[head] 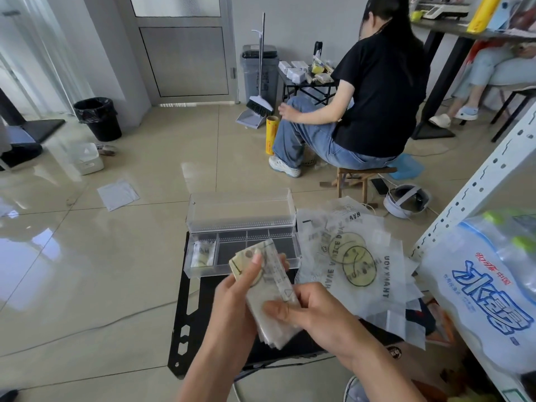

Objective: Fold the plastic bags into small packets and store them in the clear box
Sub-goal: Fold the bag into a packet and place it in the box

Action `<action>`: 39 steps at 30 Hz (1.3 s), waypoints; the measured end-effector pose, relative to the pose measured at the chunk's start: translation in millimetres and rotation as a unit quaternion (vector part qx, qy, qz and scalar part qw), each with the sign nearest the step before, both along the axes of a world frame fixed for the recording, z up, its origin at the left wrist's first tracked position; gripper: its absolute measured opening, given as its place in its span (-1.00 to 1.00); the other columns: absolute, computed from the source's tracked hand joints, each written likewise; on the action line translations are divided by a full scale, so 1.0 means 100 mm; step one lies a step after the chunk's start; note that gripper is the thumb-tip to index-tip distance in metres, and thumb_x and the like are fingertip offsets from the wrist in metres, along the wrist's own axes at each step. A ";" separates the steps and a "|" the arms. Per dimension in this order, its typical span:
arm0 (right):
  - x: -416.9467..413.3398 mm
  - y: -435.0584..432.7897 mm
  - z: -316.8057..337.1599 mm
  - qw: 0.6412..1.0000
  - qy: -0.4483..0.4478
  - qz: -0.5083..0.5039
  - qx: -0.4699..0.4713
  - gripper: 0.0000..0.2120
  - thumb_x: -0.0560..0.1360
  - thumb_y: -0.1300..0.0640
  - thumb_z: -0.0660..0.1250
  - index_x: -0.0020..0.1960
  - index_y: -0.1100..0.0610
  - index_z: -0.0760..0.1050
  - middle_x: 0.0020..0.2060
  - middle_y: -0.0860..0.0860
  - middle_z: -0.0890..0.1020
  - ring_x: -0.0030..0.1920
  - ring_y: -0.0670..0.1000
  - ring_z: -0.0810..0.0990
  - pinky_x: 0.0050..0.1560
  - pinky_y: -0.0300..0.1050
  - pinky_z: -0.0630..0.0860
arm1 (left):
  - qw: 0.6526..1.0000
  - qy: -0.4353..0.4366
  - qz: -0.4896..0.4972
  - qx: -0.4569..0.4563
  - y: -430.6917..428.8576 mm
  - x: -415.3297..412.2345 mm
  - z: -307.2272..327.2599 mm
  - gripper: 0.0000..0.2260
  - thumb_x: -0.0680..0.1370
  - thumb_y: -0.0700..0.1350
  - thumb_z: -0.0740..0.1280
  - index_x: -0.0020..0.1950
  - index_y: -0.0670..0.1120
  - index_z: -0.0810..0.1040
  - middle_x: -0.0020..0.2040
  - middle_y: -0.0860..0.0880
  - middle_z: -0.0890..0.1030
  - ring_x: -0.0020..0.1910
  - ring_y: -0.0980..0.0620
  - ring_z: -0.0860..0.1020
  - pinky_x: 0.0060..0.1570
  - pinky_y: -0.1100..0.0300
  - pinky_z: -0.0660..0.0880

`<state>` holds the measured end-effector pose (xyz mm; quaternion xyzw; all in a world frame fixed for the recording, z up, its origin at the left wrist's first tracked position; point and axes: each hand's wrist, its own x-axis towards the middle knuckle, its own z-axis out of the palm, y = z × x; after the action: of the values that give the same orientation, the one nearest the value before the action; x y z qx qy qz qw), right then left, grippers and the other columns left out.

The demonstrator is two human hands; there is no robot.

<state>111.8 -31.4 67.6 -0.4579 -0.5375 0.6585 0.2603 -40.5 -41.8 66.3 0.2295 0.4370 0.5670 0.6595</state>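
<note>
Half-folded plastic bag [278, 332], lower centre.
Left hand [232, 294] pinches its upper end, right hand [313, 311] its middle; the open clear box [203, 272] sits at the table's [185, 314] far edge, just above.

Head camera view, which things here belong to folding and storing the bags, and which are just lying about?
Belongs to the job: half-folded bag, held by left hand and right hand; clear box; finished packet in its left compartment; pile of flat bags beside the box.
Just lying about: broom; black bin; yellow roll; paper on the floor; bottled-water pack.
</note>
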 end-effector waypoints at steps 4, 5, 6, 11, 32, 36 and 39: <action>-0.09 -0.07 0.03 1.000 -0.016 0.001 0.011 -0.60 0.55 -0.14 0.46 0.05 0.22 0.69 -0.08 0.21 0.77 0.00 0.29 0.74 0.23 0.25 0.58 | 1.000 -0.001 0.026 0.008 -0.02 0.07 0.02 -0.73 0.64 -0.10 0.31 0.17 -0.27 0.67 0.14 -0.23 0.73 0.16 -0.15 0.71 0.10 -0.04 0.64; -0.09 -0.08 0.04 1.000 -0.012 0.015 0.006 -0.56 0.57 -0.16 0.44 0.04 0.25 0.68 -0.10 0.23 0.76 -0.02 0.32 0.73 0.21 0.26 0.59 | 0.999 -0.006 0.037 0.012 -0.02 0.05 0.03 -0.73 0.65 -0.09 0.30 0.18 -0.26 0.66 0.15 -0.23 0.73 0.16 -0.14 0.71 0.13 -0.05 0.61; -0.09 -0.09 0.04 1.000 0.000 0.030 -0.005 -0.53 0.59 -0.17 0.41 0.03 0.28 0.66 -0.11 0.25 0.76 -0.06 0.34 0.73 0.17 0.24 0.61 | 0.999 -0.009 0.046 0.016 -0.01 0.04 0.04 -0.72 0.66 -0.08 0.29 0.18 -0.26 0.66 0.15 -0.23 0.72 0.17 -0.13 0.71 0.17 -0.06 0.56; -0.17 -0.13 0.01 0.997 0.047 0.056 -0.023 -0.68 0.64 0.01 0.37 -0.15 0.24 0.59 -0.31 0.17 0.66 -0.29 0.18 0.66 -0.20 0.00 0.66 | 0.997 -0.040 0.070 0.008 0.00 0.10 0.03 -0.59 0.69 0.03 0.23 0.26 -0.28 0.63 0.22 -0.23 0.69 0.25 -0.13 0.67 0.31 -0.07 0.47; 0.27 0.08 0.00 0.994 0.016 -0.109 0.030 -0.73 0.65 -0.01 0.32 0.13 0.20 0.61 -0.31 0.10 0.68 -0.25 0.10 0.62 0.02 0.14 0.51 | 0.991 0.135 -0.017 -0.019 0.02 -0.12 0.04 -0.66 0.60 0.07 0.39 -0.18 -0.19 0.52 -0.31 -0.16 0.50 -0.51 0.03 0.33 -0.54 0.22 0.24; 0.29 0.09 -0.02 0.997 -0.004 -0.074 0.035 -0.80 0.67 0.04 0.30 0.19 0.12 0.60 -0.30 0.10 0.66 -0.23 0.13 0.62 -0.05 0.10 0.52 | 0.992 0.122 -0.009 -0.009 0.03 -0.15 0.02 -0.62 0.65 0.14 0.31 -0.09 -0.18 0.48 -0.34 -0.11 0.43 -0.51 0.06 0.25 -0.54 0.23 0.22; 0.30 0.11 -0.04 0.996 -0.009 -0.079 0.035 -0.81 0.67 0.05 0.30 0.16 0.14 0.60 -0.32 0.09 0.64 -0.24 0.11 0.60 -0.08 0.07 0.51 | 0.989 0.145 -0.008 0.023 0.02 -0.15 0.02 -0.61 0.67 0.13 0.26 -0.08 -0.21 0.47 -0.35 -0.10 0.43 -0.50 0.05 0.28 -0.51 0.21 0.26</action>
<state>142.2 -20.7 63.4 -0.4953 -0.5245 0.6129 0.3223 -55.5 -39.4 68.5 0.3281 0.5134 0.5317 0.5883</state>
